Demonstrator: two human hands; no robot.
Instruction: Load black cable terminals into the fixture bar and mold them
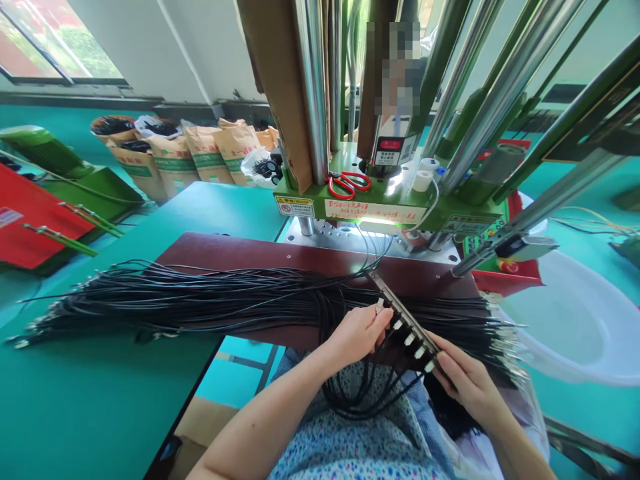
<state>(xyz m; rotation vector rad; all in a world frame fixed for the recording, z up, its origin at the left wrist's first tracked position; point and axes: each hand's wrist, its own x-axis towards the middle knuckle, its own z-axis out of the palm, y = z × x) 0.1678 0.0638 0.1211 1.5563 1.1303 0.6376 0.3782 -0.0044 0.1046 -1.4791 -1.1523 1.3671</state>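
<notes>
A long metal bar (404,312) lies slantwise over the cables, with a row of pale connectors (409,339) along its lower side. Black cables loop down from these connectors over the lap. My left hand (361,331) is closed, pinching a cable connector (380,305) at the bar's upper part. My right hand (463,375) grips the bar's lower end between thumb and fingers. Behind both hands, a thick bundle of black cables (200,300) stretches across the brown board (220,252), with metal ends at both sides.
A green press (320,208) with steel columns stands just beyond the board, with red-handled scissors (349,185) on it. At the right is a white basin (613,313). Paper sacks (170,160) stand behind the teal table (65,400); red and green machinery (40,220) is at the left.
</notes>
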